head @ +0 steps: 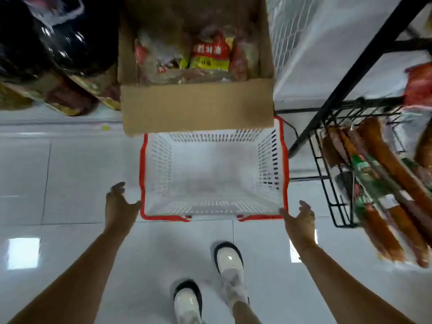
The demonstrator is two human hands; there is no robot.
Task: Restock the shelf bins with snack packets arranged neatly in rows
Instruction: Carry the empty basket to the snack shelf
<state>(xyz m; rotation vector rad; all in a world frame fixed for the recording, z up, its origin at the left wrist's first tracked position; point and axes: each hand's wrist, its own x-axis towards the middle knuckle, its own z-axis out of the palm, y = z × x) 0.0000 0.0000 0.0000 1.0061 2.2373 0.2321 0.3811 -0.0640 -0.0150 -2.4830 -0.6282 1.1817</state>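
We reach our left hand (119,202) and right hand (300,220), both open and empty, to the near corners of the empty basket (284,160), likely to load it from the box (196,108) of packets (209,54) just beyond.

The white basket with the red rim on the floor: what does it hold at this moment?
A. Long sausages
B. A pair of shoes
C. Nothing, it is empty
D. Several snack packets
C: the basket shows only its bare white bottom, while the snack packets lie in the cardboard box behind it, and both hands are open beside its near corners.
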